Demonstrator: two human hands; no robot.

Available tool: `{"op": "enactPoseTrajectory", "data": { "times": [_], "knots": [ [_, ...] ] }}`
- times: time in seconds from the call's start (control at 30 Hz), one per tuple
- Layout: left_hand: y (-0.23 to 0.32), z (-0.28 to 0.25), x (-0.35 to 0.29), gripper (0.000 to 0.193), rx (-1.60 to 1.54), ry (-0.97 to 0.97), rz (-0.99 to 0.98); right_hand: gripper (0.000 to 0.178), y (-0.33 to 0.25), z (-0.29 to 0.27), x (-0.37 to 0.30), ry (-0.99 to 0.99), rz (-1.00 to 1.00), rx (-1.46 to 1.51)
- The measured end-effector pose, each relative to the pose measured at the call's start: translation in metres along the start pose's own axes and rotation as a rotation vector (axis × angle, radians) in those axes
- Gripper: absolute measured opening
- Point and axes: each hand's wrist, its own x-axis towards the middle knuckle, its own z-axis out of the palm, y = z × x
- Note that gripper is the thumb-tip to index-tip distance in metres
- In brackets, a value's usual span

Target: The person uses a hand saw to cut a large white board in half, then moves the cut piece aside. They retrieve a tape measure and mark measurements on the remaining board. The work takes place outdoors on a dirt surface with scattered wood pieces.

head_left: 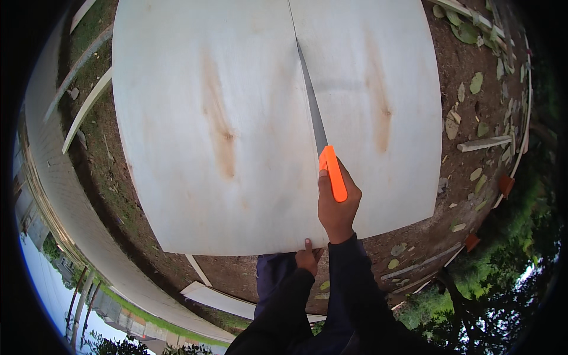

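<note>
A handsaw with an orange handle (336, 177) is gripped in my right hand (339, 208), fingers wrapped round the handle. Its long grey blade (312, 97) points away from me, along a thin cut line in a large pale plywood sheet (266, 195). The blade's far tip meets the sheet where the cut runs on toward the top of the view. At the near edge of the plywood, my left hand (307, 258) takes hold with the thumb on top; its other fingers are partly hidden below. Brown stains mark the sheet on both sides of the blade.
Brown soil with scattered leaves (476, 83) surrounds the sheet. Wooden strips (89, 106) lie at the left, and a short wood piece (485, 144) lies at the right. A pale board (225, 300) rests near my legs. A long grey wall (65, 154) runs along the left.
</note>
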Motion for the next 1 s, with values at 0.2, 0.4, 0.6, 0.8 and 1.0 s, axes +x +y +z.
{"op": "enactPoseTrajectory", "data": {
  "times": [0.2,0.4,0.6,0.8,1.0],
  "knots": [
    [0.01,0.009,0.012,0.058,0.04,-0.03,-0.02,0.022,0.005,0.044,0.113,-0.073,0.103,-0.047],
    [0.004,-0.009,0.012,0.059,0.206,-0.071,0.103,0.033,0.012,0.017,0.021,0.017,-0.041,0.014],
    [0.025,0.007,0.003,0.06,-0.272,-0.038,-0.223,0.013,0.009,0.035,0.119,-0.048,0.071,0.023],
    [0.011,-0.003,0.01,0.056,0.021,-0.03,-0.012,0.029,0.005,0.015,0.023,-0.016,0.035,0.054],
    [0.034,0.015,0.008,0.053,-0.326,0.033,-0.243,0.011,0.008,0.038,0.098,-0.048,0.039,0.018]
  ]
}}
